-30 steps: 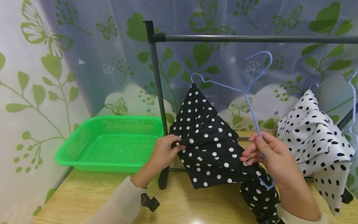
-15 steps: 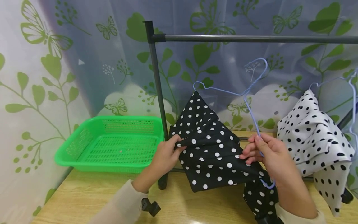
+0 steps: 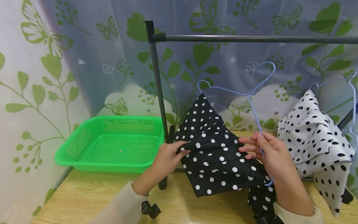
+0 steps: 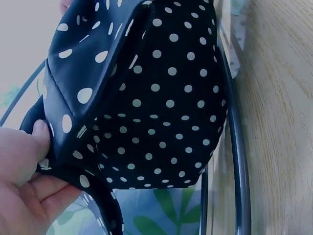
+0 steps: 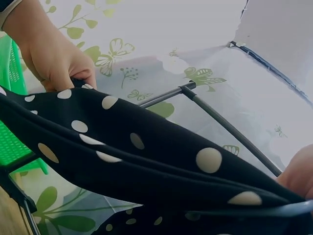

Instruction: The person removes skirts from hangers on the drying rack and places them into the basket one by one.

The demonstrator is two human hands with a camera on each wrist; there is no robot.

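Observation:
A black cloth with white polka dots (image 3: 212,155) hangs on a light blue wire hanger (image 3: 253,92). Its upper left corner is drawn to a point at the hanger's left end. My left hand (image 3: 169,158) pinches the cloth's left edge between thumb and fingers; the left wrist view shows this hand (image 4: 24,181) beside the cloth's folds (image 4: 166,93). With my right hand (image 3: 275,158) I pinch the hanger's right arm, the other fingers stretched towards the cloth. The hanger's right end curls out near the right wrist, and a flap of cloth droops below it.
A dark metal rack has its top rail (image 3: 237,38) above and behind the hanger. At the left stands a green perforated basket (image 3: 112,166) on the wooden table (image 3: 179,205). On the right hangs a white cloth with black dots (image 3: 316,137) on another blue hanger.
The hanger and black cloth have dropped a little and shifted slightly right. My left hand has moved right and down with the cloth edge; my right hand's free fingers have straightened.

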